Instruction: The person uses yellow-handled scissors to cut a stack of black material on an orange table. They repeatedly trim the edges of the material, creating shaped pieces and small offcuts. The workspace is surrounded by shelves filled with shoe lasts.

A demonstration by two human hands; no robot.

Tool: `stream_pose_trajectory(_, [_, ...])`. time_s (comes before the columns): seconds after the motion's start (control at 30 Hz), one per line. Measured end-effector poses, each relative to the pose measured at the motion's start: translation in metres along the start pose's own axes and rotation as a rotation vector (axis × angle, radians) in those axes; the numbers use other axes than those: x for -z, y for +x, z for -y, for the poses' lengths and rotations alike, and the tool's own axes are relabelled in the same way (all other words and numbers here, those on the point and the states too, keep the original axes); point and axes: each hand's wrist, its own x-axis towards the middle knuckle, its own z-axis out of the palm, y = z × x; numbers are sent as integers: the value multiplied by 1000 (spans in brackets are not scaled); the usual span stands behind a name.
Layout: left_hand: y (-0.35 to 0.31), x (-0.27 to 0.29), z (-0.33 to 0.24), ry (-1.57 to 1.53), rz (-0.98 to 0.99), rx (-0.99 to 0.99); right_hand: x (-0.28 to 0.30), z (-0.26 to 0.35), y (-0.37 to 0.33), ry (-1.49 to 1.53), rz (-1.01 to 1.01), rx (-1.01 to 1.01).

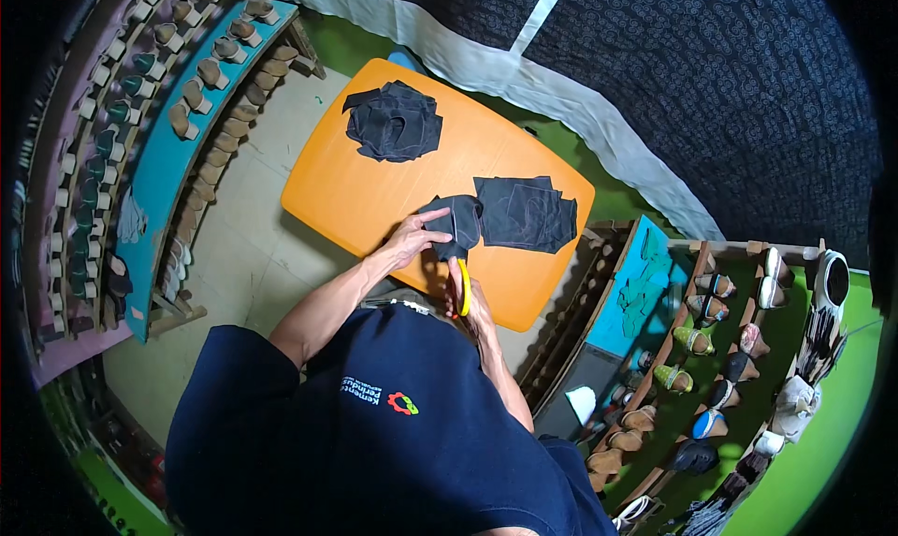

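The left hand (pixel 412 240) pinches curved black fabric (pixel 460 220) over the orange desk's (pixel 510 291) near edge; the right hand (pixel 477 310) grips yellow-handled scissors (pixel 465 289).

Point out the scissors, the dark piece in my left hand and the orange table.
Scissors (pixel 466 289), head view: on the yellow handle.
Dark piece (pixel 466 220), head view: on its upward-facing surface.
Orange table (pixel 486 143), head view: on its bare top.
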Motion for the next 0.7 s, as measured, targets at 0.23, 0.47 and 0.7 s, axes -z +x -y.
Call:
stream_pose_trajectory(0.23, [-4, -7, -8, -30, 7, -2, -6, 13, -18, -14, -82, 35])
stream_pose_trajectory(0.47, [-5, -8, -11, -78, 61, -5, -4, 14, -15, -15, -59, 45])
stream_pose_trajectory(0.7, [-15, -13, -9, -69, 78, 21, -7, 19, -6, 24, -10, 23])
